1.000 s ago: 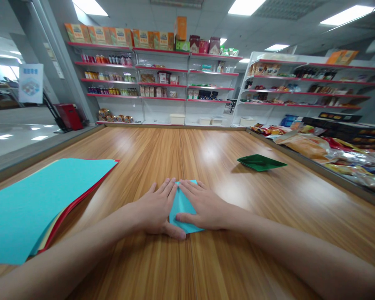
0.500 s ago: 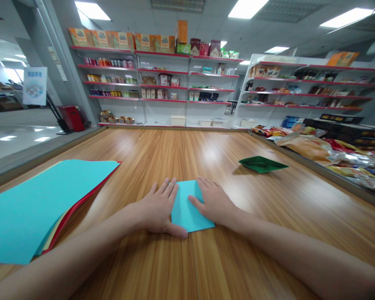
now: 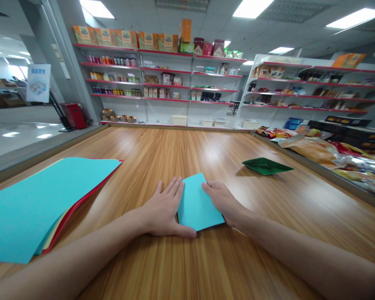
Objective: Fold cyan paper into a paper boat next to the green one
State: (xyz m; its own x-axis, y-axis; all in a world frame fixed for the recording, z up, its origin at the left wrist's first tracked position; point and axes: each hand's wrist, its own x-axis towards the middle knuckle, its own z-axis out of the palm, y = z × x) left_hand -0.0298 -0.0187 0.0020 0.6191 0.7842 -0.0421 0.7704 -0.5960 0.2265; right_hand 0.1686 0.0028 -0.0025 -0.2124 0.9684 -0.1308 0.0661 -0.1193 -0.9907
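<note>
A folded light-blue paper (image 3: pixel 196 204) lies in front of me at the middle of the table, turned slightly, its right side tilted up off the wood. My left hand (image 3: pixel 165 210) rests flat along its left edge, fingers outstretched and thumb by the near corner. On the opposite edge my right hand (image 3: pixel 225 202) grips the paper, thumb on top and fingers hidden beneath. Farther right, apart from both hands, stands a dark green folded paper shape (image 3: pixel 266 166).
Large coloured sheets (image 3: pixel 50 200), blue over cream and red, lie stacked on the left of the wooden table (image 3: pixel 162 154). Packaged snacks (image 3: pixel 318 152) fill the area beyond its right rim. Stocked shelves (image 3: pixel 162 87) stand behind the far edge.
My right hand has gone from lying flat on the blue paper to gripping its right edge. The paper has turned slightly and its right side is raised. My left hand stays flat.
</note>
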